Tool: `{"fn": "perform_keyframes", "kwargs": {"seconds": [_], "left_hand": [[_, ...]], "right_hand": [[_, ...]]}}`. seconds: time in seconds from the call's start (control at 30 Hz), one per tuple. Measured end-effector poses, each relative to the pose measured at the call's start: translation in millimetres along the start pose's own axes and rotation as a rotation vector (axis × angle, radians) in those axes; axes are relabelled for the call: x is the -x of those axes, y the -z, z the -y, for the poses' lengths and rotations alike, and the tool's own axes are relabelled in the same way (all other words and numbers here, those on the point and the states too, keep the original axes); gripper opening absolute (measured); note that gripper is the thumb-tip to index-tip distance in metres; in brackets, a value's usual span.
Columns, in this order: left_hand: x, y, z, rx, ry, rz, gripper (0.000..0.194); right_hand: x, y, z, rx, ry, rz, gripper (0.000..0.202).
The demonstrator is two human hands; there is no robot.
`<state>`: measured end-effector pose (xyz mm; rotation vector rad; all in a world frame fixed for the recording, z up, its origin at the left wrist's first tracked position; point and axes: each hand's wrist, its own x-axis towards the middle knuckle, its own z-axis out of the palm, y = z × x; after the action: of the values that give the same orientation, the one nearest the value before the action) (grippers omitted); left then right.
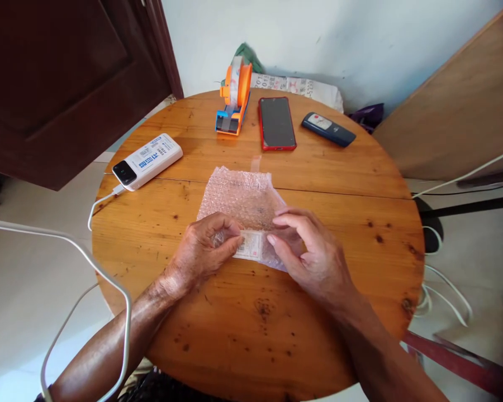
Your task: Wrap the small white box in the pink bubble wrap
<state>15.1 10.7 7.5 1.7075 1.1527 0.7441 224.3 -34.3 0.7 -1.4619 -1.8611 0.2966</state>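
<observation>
A sheet of pinkish clear bubble wrap [238,198] lies flat on the round wooden table in front of me. Across its near edge sits a small white printed packet [251,245], flat and rectangular, its left end covered by my fingers. My left hand [207,245] pinches that end between thumb and forefinger, with some wrap beside it. On the other side, my right hand [310,245] has its thumb and fingers curved and apart over the right part of the wrap. Its thumb tip is close to the packet's right end; whether it touches the wrap I cannot tell.
An orange and blue tape dispenser [235,100] stands at the back of the table [260,340]. Right of it lie a red-cased phone [277,124] and a dark remote control [328,129]. At left is a white power bank [148,161] with a white cable [104,268] looping past my left forearm.
</observation>
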Motion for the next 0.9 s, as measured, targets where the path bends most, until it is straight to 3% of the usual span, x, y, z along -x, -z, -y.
{"fn": "perform_keyframes", "kwargs": {"seconds": [0.1,0.27,0.43,0.6,0.73,0.83,0.9], "left_hand": [[0,-0.3,-1,0.010,0.017,0.003,0.002],[0,-2.2,-2,0.003,0.002,0.010,0.003],[-2,-1.1,-1,-0.027,-0.013,-0.008,0.007],[1,17.6,-6,-0.039,-0.008,0.045,0.024],[5,31.7,-5,-0.170,0.081,0.015,0.028],[2,32.1,1,-0.265,0.169,-0.022,0.029],[1,29.9,4,-0.346,0.142,-0.016,0.029]], "right_hand": [[1,-1,7,0.026,0.196,-0.077,0.012],[5,-9,19,0.204,0.400,0.024,0.015],[6,-14,20,0.285,0.410,0.083,0.016],[4,-13,20,0.283,0.391,0.082,0.017],[5,-14,26,0.330,0.381,0.127,0.026],[7,-16,27,0.366,0.371,0.136,0.027],[8,-16,26,0.393,0.368,0.145,0.027]]}}
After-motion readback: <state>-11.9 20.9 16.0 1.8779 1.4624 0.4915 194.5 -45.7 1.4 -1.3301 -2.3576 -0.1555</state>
